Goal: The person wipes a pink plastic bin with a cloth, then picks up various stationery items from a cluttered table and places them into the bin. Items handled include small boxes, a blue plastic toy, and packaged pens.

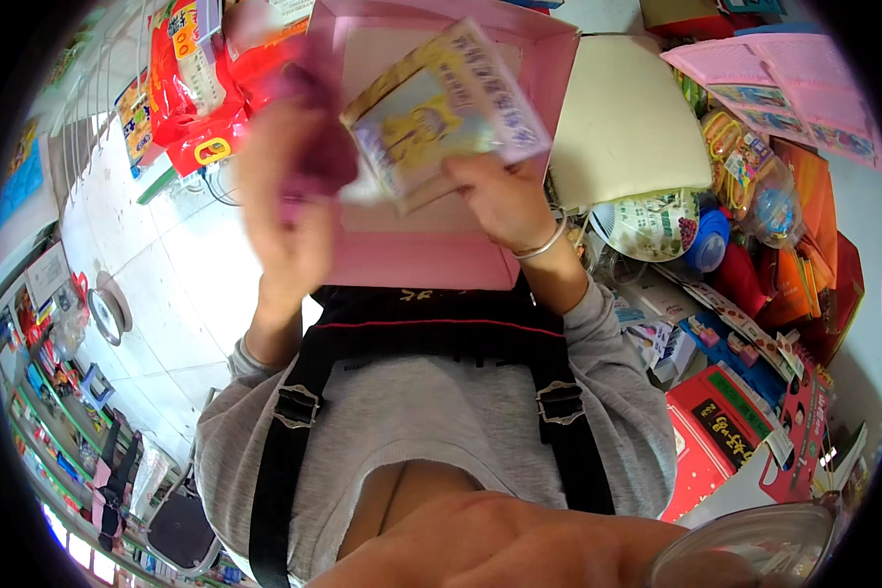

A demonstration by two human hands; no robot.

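Note:
My left hand (283, 198), blurred by motion, grips a crumpled dark purple cloth (312, 132) over the left side of an open pink box (426, 261). My right hand (503, 198), with a silver bangle at the wrist, holds a flat, clear-fronted packet (441, 117) by its lower edge. The packet has a yellow cartoon figure and printed writing, and is tilted above the inside of the box. The box lies in front of my body, its near wall by the black apron (441, 323). The packet hides part of its bottom.
Left of the box are red plastic packages (198, 110). On the right are a cream cushion (625, 117), a round patterned container (650, 224), a blue lid (708, 241), pink plastic packaging (779, 81) and a red carton (713, 434). Shelves and a folding chair (184, 529) stand lower left.

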